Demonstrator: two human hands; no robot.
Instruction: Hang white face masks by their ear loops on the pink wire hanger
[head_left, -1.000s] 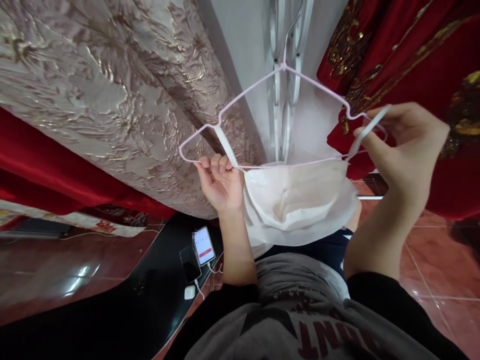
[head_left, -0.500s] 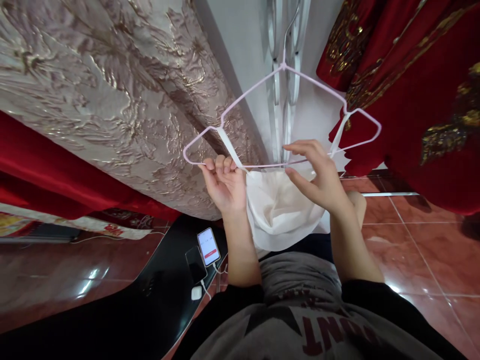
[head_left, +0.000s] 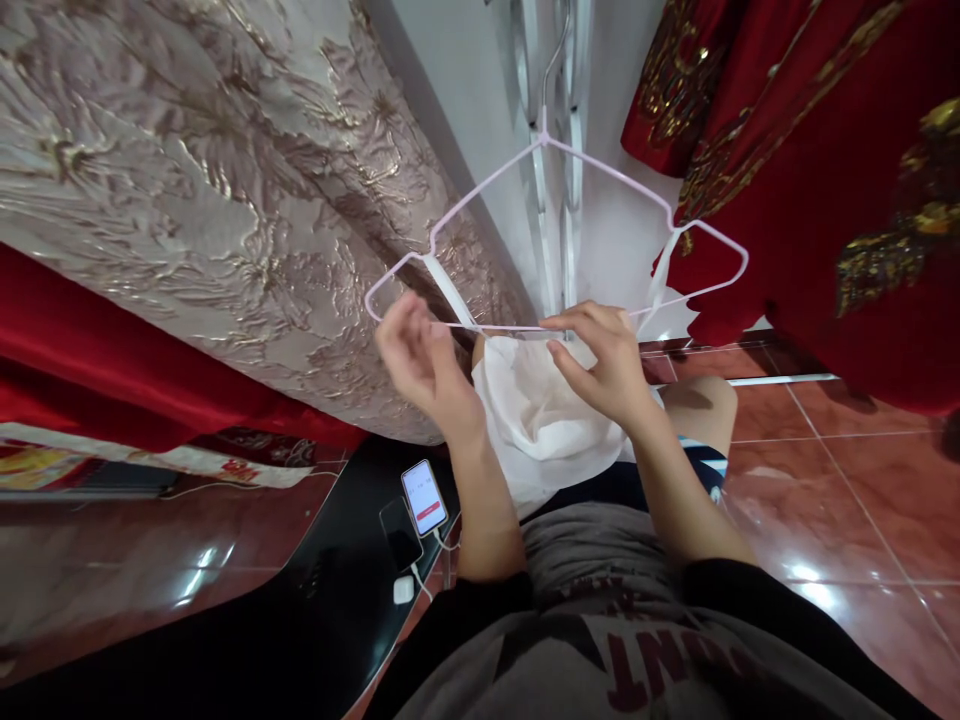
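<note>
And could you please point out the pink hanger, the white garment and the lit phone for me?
Pink hanger [head_left: 544, 139]: head view, on the joint just below its hook.
White garment [head_left: 541, 415]: head view, on its hanging cloth.
Lit phone [head_left: 424, 492]: head view, on its screen.

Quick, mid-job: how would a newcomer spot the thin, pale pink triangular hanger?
Find the flat pale wall between the beige embossed fabric and the red, gold-trimmed cloth. In front is the thin pink hanger. Unlike the silvery metalwork behind, it is pink, with white straps at both shoulder notches.
</note>
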